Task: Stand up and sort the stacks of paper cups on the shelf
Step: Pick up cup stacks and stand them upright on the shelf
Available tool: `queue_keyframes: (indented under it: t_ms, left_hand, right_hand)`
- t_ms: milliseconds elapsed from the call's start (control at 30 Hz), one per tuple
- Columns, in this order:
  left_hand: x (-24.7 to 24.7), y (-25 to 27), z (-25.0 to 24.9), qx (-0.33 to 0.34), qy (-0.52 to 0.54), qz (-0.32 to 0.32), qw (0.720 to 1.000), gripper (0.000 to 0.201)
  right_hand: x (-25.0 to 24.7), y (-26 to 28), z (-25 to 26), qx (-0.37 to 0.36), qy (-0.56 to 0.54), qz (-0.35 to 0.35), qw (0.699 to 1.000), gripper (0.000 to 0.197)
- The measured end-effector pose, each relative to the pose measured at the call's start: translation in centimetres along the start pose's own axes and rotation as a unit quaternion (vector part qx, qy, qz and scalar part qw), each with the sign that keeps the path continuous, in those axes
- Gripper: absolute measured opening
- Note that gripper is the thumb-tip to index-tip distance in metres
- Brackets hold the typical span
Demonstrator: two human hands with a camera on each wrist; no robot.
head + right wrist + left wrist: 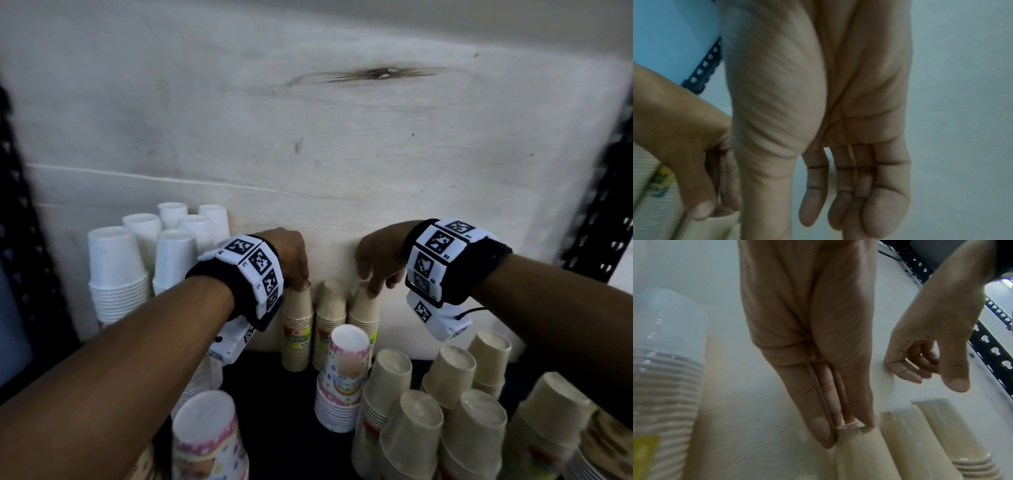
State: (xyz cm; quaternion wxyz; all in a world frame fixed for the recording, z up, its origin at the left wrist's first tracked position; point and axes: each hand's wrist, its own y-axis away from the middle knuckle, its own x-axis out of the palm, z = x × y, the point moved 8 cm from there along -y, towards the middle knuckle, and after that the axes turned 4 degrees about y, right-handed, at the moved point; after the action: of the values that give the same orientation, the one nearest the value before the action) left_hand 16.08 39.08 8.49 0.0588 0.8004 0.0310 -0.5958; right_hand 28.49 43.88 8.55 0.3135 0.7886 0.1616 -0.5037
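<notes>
Three stacks of small tan paper cups stand upside down side by side against the back wall: left (297,325), middle (330,320), right (363,313). My left hand (303,283) comes down onto the left tan stack (859,456) and pinches its top between the thumb and straight fingers (865,415). My right hand (373,289) hovers just over the right tan stack (937,415) with loosely bent fingers. In the right wrist view it (813,211) holds nothing.
Several white cup stacks (116,274) stand at the back left. Pink patterned stacks (346,370) sit in the front middle and at the front left (205,442). Several larger tan stacks (455,414) crowd the front right. Black perforated uprights (603,205) frame the shelf.
</notes>
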Motion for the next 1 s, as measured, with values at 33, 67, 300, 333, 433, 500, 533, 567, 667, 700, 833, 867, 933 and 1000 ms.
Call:
queue_keyframes:
  t_ms: [33, 67, 300, 333, 433, 500, 533, 567, 667, 700, 833, 867, 933, 1000]
  left_hand:
    - [0.0, 0.0, 0.0, -0.003, -0.002, 0.0, 1.0, 0.033]
    - [0.0, 0.0, 0.0, -0.004, -0.004, 0.001, 1.0, 0.033]
    - [0.3, 0.1, -0.3, 0.014, -0.008, 0.009, 1.0, 0.032]
    - [0.3, 0.1, -0.2, 0.017, -0.005, 0.006, 1.0, 0.031]
    - [0.3, 0.2, -0.1, 0.017, 0.009, 0.003, 1.0, 0.031]
    - [0.4, 0.3, -0.1, 0.018, 0.006, 0.007, 1.0, 0.031]
    - [0.4, 0.4, -0.1, 0.019, 0.003, 0.008, 1.0, 0.031]
    - [0.4, 0.4, -0.1, 0.021, 0.001, 0.008, 1.0, 0.03]
    - [0.4, 0.6, -0.1, 0.022, 0.0, 0.006, 1.0, 0.03]
    - [0.4, 0.6, -0.1, 0.022, -0.001, 0.003, 1.0, 0.03]
    - [0.4, 0.6, -0.1, 0.022, -0.014, -0.008, 1.0, 0.028]
    - [0.5, 0.6, 0.0, 0.019, -0.016, -0.01, 1.0, 0.028]
    - [0.4, 0.5, 0.2, 0.011, -0.011, -0.014, 1.0, 0.029]
    - [0.4, 0.4, 0.4, 0.007, -0.005, -0.014, 1.0, 0.029]
  right_hand:
    - [-0.6, 0.7, 0.2, 0.008, 0.037, -0.019, 0.999, 0.048]
    - [-1.2, 1.3, 0.4, 0.01, 0.055, -0.035, 0.998, 0.049]
    - [1.2, 2.1, 3.8, -0.051, -0.124, 0.087, 0.987, 0.053]
    - [1.5, 2.1, 4.4, -0.06, -0.115, 0.097, 0.987, 0.055]
    - [2.1, 2.3, 5.9, -0.074, -0.072, 0.118, 0.988, 0.053]
    - [2.7, 2.1, 6.5, -0.074, -0.084, 0.143, 0.983, 0.053]
    - [2.8, 2.1, 6.6, -0.074, -0.092, 0.149, 0.982, 0.053]
    - [2.8, 2.1, 6.7, -0.075, -0.094, 0.146, 0.982, 0.051]
    - [2.0, 2.2, 6.7, -0.081, -0.079, 0.111, 0.987, 0.045]
    - [1.8, 2.2, 6.5, -0.08, -0.079, 0.102, 0.988, 0.044]
    - [1.7, 2.2, 4.7, -0.057, -0.141, 0.109, 0.982, 0.044]
    - [1.5, 2.3, 4.1, -0.055, -0.158, 0.104, 0.98, 0.042]
    - [1.0, 2.7, 2.9, -0.051, -0.188, 0.087, 0.977, 0.037]
    - [0.3, 3.2, 1.4, -0.044, -0.215, 0.066, 0.973, 0.034]
